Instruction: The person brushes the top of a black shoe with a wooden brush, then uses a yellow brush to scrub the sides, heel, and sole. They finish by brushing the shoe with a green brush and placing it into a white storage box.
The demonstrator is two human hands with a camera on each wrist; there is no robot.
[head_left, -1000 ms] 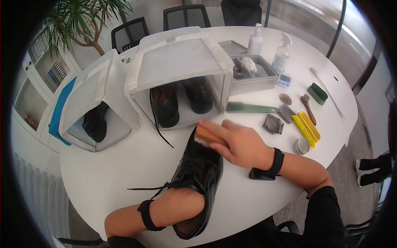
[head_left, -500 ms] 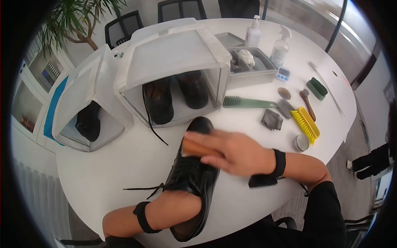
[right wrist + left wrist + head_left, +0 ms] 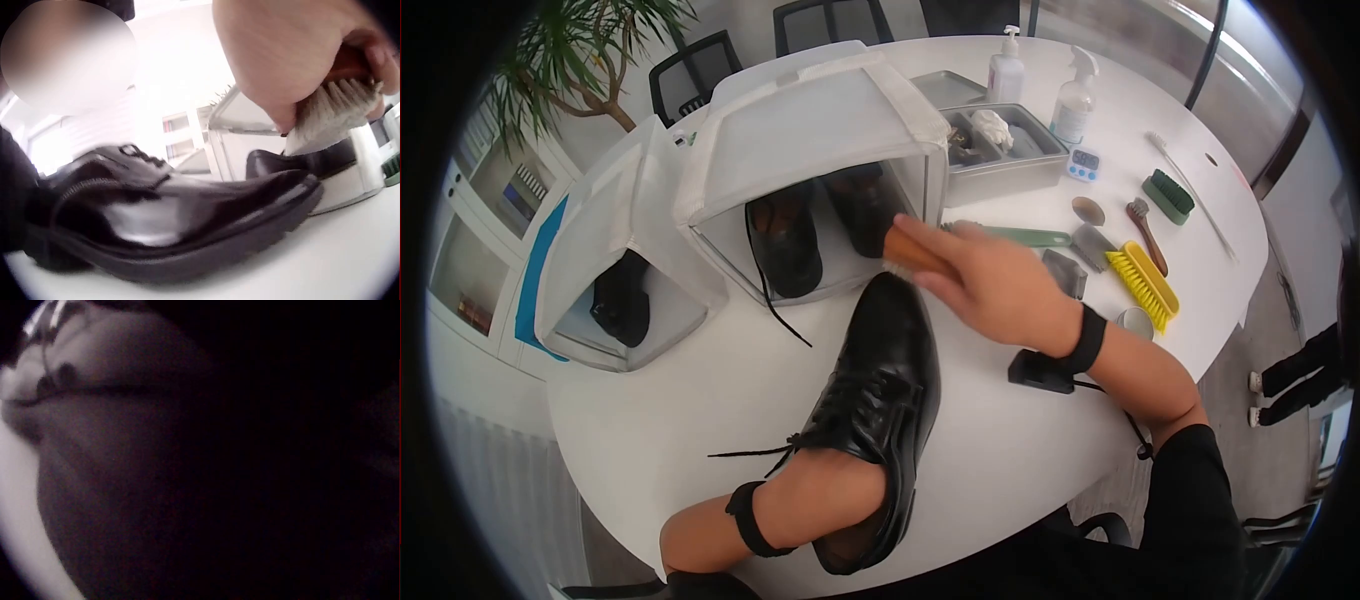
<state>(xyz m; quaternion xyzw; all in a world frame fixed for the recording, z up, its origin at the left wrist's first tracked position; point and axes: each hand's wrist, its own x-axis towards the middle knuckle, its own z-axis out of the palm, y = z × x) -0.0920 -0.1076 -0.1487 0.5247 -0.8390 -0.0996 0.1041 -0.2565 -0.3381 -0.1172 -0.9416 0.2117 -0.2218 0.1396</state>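
A black leather lace-up shoe (image 3: 890,330) lies on the white table, its toe toward the larger box. My left hand (image 3: 840,490) reaches into the shoe's opening, its fingers hidden inside; the left wrist view is mostly dark. With my right hand (image 3: 1010,290) I grip a shoe brush (image 3: 912,256) by its wooden back. Its pale bristles (image 3: 334,115) face down just above the shoe's toe in the right wrist view. One loose lace (image 3: 745,455) trails left onto the table.
Two white fabric boxes, the larger (image 3: 810,130) and the smaller (image 3: 605,230), hold black shoes. Right of them are a metal tray (image 3: 1005,180), a spray bottle (image 3: 1074,105), a blue timer (image 3: 1084,164), a yellow brush (image 3: 1145,285) and a green brush (image 3: 1168,196). A black device (image 3: 1040,372) sits below my right wrist.
My right hand has swept the brush back over the shoe's vamp, then forward and up past the toe. The left hand stays in the shoe.
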